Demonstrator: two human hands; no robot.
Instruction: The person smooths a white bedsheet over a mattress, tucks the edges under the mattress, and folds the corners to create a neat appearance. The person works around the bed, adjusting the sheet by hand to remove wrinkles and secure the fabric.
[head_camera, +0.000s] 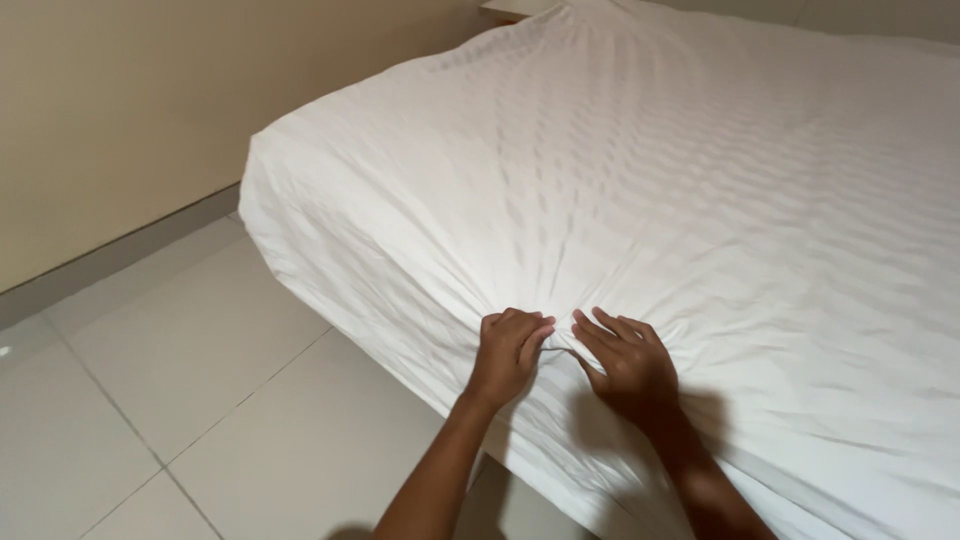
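Two bare arms come up from the near edge. The left hand (508, 352) is closed in a fist on the white sheet (640, 200), pinching a bit of cloth at the near side of the bed (520, 465). The right hand (628, 362) is just beside it, on its right. Its fingers (610, 328) are bent and curl into the same bunch of cloth, so it grips the sheet too. The two hands almost touch at the fingertips.

Little folds run out from the spot where the hands pinch. They spread like a fan up and across the sheet. The sheet has faint stripes woven in it. It covers the whole top of the bed and hangs down over the near side and the left corner. Under the hands, a darker strip of the bed shows below the hanging cloth.

To the left of the bed is the floor (200, 400), made of big pale tiles with thin lines between them. Farther left is a tan wall (120, 120) with a grey strip along its bottom. The bed runs far to the right and up to the far edge of the view
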